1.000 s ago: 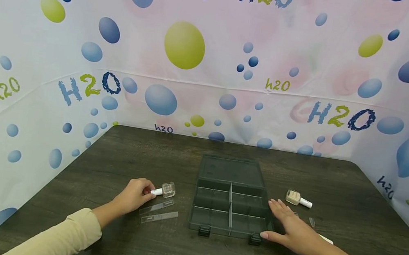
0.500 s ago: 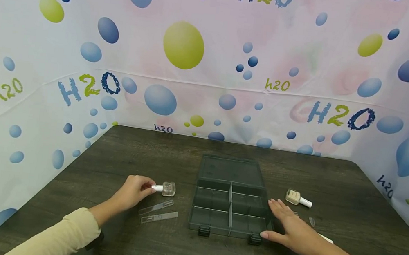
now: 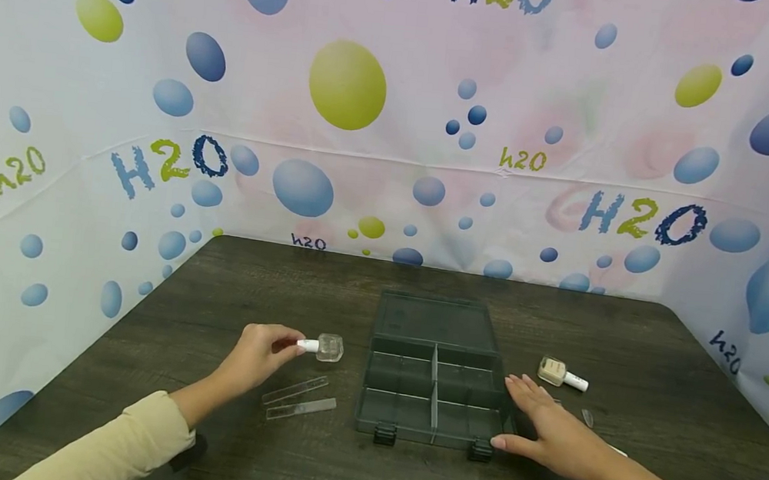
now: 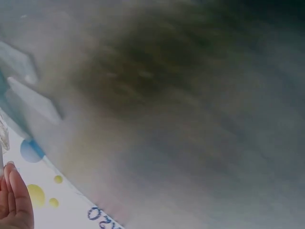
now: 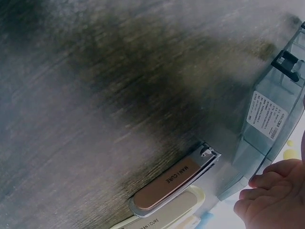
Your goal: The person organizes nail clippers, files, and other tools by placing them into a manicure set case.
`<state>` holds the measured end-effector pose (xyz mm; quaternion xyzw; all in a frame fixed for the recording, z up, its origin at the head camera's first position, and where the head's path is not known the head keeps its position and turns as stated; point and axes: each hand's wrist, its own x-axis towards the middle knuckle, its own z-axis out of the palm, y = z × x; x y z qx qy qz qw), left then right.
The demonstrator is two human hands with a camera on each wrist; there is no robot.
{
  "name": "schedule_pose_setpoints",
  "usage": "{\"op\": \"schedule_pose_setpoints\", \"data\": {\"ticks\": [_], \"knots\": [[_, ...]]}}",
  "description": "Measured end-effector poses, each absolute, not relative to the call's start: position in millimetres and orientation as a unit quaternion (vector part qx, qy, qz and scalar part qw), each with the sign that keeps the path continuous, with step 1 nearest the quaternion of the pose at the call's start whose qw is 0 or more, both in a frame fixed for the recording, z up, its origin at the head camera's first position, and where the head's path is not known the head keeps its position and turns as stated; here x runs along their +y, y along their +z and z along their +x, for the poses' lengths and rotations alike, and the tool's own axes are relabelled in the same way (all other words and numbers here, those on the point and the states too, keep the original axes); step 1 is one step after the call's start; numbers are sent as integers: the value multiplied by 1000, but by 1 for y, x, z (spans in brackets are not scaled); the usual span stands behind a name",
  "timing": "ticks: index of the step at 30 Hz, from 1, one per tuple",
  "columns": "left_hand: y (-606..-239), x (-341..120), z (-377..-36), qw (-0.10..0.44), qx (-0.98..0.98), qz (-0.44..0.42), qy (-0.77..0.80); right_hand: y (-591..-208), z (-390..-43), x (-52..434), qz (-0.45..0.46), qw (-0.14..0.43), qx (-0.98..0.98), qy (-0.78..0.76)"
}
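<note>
Your left hand (image 3: 260, 355) pinches the clear bottle (image 3: 324, 347) by its white cap, lifted just above the dark wood table (image 3: 282, 292). Your right hand (image 3: 550, 434) rests flat, fingers straight, against the grey organizer box (image 3: 435, 388); bubble-print backdrop (image 3: 396, 117) surrounds.

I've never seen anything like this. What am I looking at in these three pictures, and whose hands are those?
There is no machine here: a person wears three cameras. The wide picture comes from the head; the two blurry ones come from the wrists, close to the dark wooden table. The left hand pinches the white cap of a clear nail polish bottle. Two clear strips lie beside it. The right hand rests with straight fingers against the side of an open grey compartment box. A beige polish bottle lies further right. The right wrist view shows a nail clipper marked "manicure".
</note>
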<state>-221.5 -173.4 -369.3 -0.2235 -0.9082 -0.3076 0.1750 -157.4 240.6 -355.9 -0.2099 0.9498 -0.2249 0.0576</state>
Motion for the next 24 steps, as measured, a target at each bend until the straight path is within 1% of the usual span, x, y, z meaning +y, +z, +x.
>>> {"op": "schedule_pose_setpoints", "data": {"ticks": [9, 24], "knots": [[-357, -154, -223, 167, -900, -220, -338, -356, -159, 241, -212, 64, 949, -226], [-354, -104, -233, 132, -881, -247, -382, -358, -159, 242, -213, 60, 948, -227]]}}
